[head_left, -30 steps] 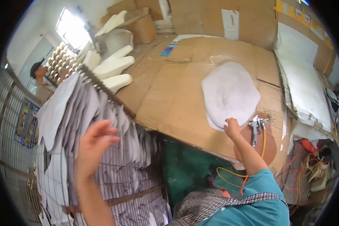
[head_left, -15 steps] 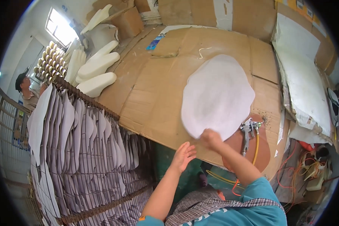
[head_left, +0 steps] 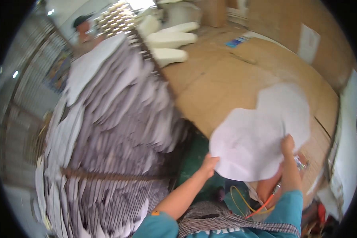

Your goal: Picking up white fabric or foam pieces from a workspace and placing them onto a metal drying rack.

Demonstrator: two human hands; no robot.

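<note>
A thin white sheet with a wavy, rounded outline (head_left: pixel 246 144) is held up in front of me over the table's near edge. My left hand (head_left: pixel 210 166) pinches its left rim, the fingers partly behind it. On the other side, my right hand (head_left: pixel 288 145) grips it near its right edge. Behind it, more white sheet material of similar outline (head_left: pixel 287 104) lies on the cardboard-covered table (head_left: pixel 210 87); whether it is one piece or a stack I cannot tell. A spray gun (head_left: pixel 301 162) lies close to my right forearm, partly hidden and blurred.
To my left stands a wire rack (head_left: pixel 115 175) packed with hanging white and grey sheets (head_left: pixel 119 107). Pale foam-like shapes (head_left: pixel 172 40) lie at the table's far left. Yellow and orange hoses (head_left: pixel 261 208) run by my right side. A person (head_left: pixel 83 33) is beyond the rack.
Both hands have taken hold of a white sheet and lifted it off the material on the table, bringing it left and nearer. My view has turned left toward the rack.
</note>
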